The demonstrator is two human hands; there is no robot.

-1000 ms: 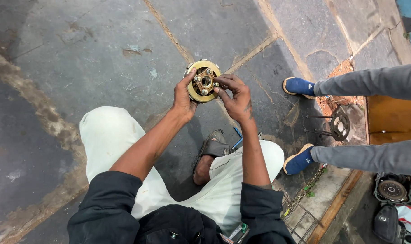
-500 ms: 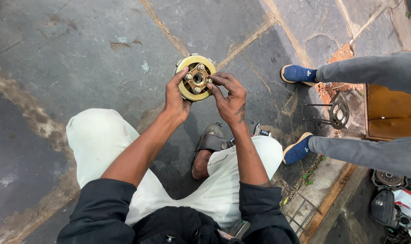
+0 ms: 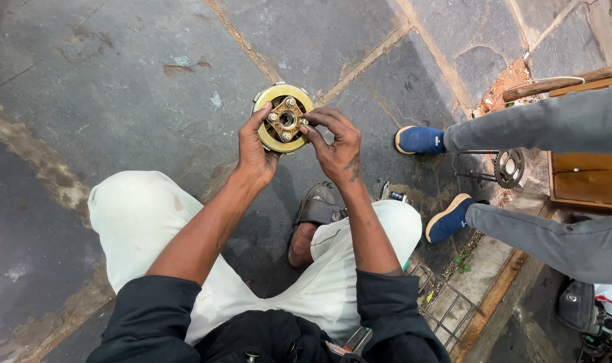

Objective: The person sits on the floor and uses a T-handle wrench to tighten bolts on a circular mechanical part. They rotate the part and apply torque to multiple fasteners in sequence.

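From the head camera, grey stone paving [image 3: 138, 81] with sandy joints fills the ground. Another person's blue shoes [image 3: 419, 140] and grey trouser legs stand at the right, beside a sprocket [image 3: 508, 167]. A sandalled foot [image 3: 314, 214] pokes out below. The left hand [image 3: 255, 151] cups the round yellow metal part [image 3: 283, 126] held above the paving, while the right hand [image 3: 338, 146] pinches its hub with fingertips.
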